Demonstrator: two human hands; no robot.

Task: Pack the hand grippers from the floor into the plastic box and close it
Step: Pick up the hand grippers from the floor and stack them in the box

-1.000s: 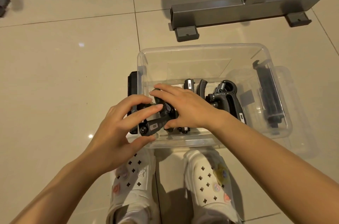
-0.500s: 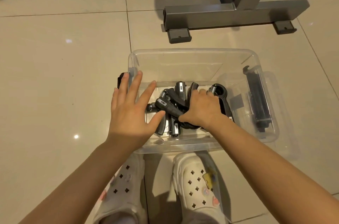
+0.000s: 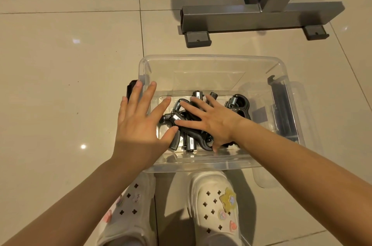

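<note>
Inside the clear plastic box, the black spring hand grippers lie heaped; the right hand presses them, fingers spread, the left hand hovers open. Protruding handles could block the lid.

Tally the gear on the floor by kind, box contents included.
Plastic box: 1
Black latches, one at each end of the box: 2
Hand grippers: at least 3, tangled in the box and partly hidden under the right hand
Clear lid, at the box's right: 1
Metal stand: 1
Total: at least 8
</note>
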